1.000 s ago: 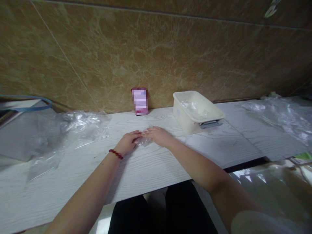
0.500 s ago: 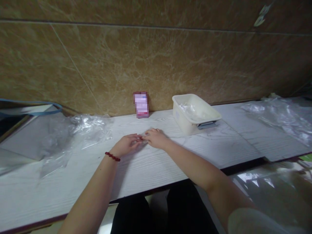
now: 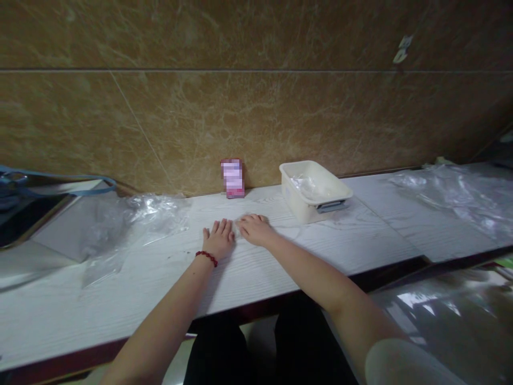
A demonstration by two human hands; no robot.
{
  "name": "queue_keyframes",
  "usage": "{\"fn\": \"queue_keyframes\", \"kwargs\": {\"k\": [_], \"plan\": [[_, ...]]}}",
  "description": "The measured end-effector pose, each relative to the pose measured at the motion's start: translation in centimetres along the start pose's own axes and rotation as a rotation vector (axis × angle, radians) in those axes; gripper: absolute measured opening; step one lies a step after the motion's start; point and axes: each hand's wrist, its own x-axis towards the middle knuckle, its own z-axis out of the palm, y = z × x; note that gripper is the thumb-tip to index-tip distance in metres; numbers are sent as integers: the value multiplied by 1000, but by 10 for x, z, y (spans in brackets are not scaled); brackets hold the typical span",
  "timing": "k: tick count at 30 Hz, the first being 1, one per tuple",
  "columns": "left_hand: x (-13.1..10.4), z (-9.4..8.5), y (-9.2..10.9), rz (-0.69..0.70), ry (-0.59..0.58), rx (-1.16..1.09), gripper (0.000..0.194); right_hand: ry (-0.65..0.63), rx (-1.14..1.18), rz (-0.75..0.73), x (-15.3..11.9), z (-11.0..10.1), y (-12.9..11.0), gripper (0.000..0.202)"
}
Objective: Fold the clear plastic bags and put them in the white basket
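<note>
We see a scrap of transparent film [image 3: 238,229] at the right hand [image 3: 253,230], lying between it and the left hand [image 3: 218,240] on the white bench [image 3: 100,310]. The right hand is the nearer: its fingers rest over the film, palm down, while the left lies just beside, palm down with fingers spread, seemingly holding nothing. The hands are apart by a narrow gap. The film is so faint that we cannot make out its long axis, nor whether the right fingers pinch it or only press.

Both hands are on the back half of the bench, well in from its front edge, and the wood-grain surface runs from the wrists toward that edge. At the back edge, ahead of the hands, a blurred pink-and-white panel [image 3: 234,181] leans against the wall [image 3: 192,123]. To the right, near the right hand, stands the cream tub [image 3: 298,206], open at the top, with film inside. Crumpled plastic [image 3: 156,214] bounds the left side.
</note>
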Motion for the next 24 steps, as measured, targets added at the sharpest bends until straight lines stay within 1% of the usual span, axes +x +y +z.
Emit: {"fn": "queue_keyframes", "kwargs": {"k": [3, 5, 8, 11, 13, 15, 17, 19, 21, 24], "plan": [[-1, 1, -12, -71, -32, 5, 52, 12, -19, 87, 0, 6, 3, 41], [0, 1, -19, -106, -27, -8, 52, -24, -13, 164, 1, 8, 5, 45], [4, -1, -26, -178, 54, -29, 45, -78, 12, 231, 3, 10, 7, 50], [10, -4, -28, -243, 122, -62, 38, -69, 19, 231, 5, 12, 8, 52], [14, -7, -28, -218, 115, -117, 32, -61, 33, 226, 5, 13, 9, 51], [17, -11, -26, -153, 92, -181, 23, -59, 62, 234, 5, 14, 11, 52], [18, -16, -24, -99, 76, -227, 18, -37, 105, 256, 5, 12, 14, 58], [17, -22, -21, -88, 83, -305, 19, 11, 163, 261, 5, 8, 18, 68], [15, -29, -19, -81, 104, -462, 21, 66, 271, 243, 4, 2, 23, 73], [10, -45, -14, -26, 137, -711, 24, 117, 566, 255, 4, -13, 30, 72]]}}
